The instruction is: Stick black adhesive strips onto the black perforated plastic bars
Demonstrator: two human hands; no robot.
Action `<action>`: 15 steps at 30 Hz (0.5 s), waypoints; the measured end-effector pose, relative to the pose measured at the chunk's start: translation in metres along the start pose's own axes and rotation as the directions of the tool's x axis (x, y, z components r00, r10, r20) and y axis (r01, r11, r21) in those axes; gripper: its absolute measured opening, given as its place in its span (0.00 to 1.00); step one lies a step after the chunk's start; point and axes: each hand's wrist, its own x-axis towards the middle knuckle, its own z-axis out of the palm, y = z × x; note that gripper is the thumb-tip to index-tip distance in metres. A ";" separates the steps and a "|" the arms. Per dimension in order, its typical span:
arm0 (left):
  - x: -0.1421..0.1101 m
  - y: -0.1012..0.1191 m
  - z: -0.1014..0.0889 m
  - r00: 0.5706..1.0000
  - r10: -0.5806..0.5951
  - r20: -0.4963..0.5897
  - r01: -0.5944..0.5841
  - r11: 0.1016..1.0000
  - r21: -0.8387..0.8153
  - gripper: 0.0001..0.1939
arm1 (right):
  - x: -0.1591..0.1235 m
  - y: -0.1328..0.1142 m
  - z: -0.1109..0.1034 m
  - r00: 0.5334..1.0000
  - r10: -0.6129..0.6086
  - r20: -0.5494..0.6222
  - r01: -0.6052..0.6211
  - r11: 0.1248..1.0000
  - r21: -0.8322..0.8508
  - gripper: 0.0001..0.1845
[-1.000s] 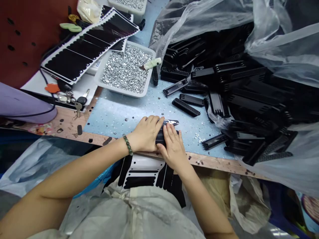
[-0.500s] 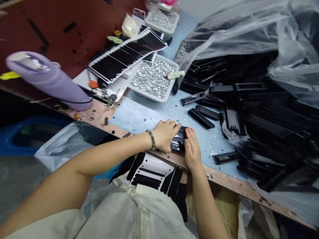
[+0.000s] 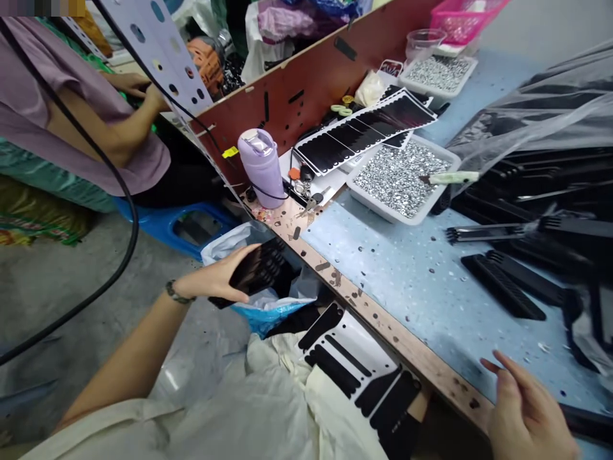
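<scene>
My left hand [image 3: 215, 275], with a beaded bracelet at the wrist, grips a glossy black plastic piece [image 3: 253, 271] with a slotted or toothed end. It is held over the mouth of a white and blue plastic bag [image 3: 278, 313] below the table edge. Whether the piece is single or a small stack, I cannot tell. Over the table's near right part, my right hand [image 3: 531, 409] has its fingers apart and holds nothing. Close to it on the right lies a long black strip [image 3: 589, 421]. A sheet of black adhesive strips [image 3: 357, 345] rests on my lap.
On the blue tabletop [image 3: 383, 268] stand a tub of small silvery pieces [image 3: 402, 179] and a heap of black plastic parts [image 3: 536, 191] under clear film. A purple bottle [image 3: 261, 166] is by the red partition [image 3: 287, 102]. Another person [image 3: 90, 115] sits at left behind a hanging black cable [image 3: 127, 255].
My left hand has carried the black piece off the table, leftward to above the bag. My right hand has let go and moved right and nearer. The view has swung left.
</scene>
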 end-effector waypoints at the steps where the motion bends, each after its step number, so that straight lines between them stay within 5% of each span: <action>1: -0.004 -0.016 -0.001 0.997 -0.076 0.026 0.074 0.995 0.062 0.55 | 0.001 0.001 0.003 1.000 -0.002 0.017 0.002 1.000 0.002 0.25; 4: 0.014 -0.046 0.005 0.980 -0.195 0.036 0.180 0.952 0.248 0.56 | 0.008 -0.006 0.018 0.993 -0.111 0.048 0.110 0.994 0.018 0.22; 8: 0.068 -0.048 0.021 0.972 -0.234 0.018 0.209 0.895 0.394 0.51 | 0.023 -0.026 0.037 0.941 -0.326 0.086 0.324 0.945 0.041 0.17; 13: 0.078 0.014 0.027 0.996 -0.079 0.042 0.055 0.909 0.414 0.26 | 0.053 -0.016 0.031 0.945 -0.326 0.038 0.328 0.930 -0.164 0.18; 15: 0.062 0.050 0.020 0.982 0.029 0.188 -0.092 0.937 0.338 0.17 | 0.070 -0.001 0.024 0.952 -0.308 0.005 0.298 0.917 -0.264 0.20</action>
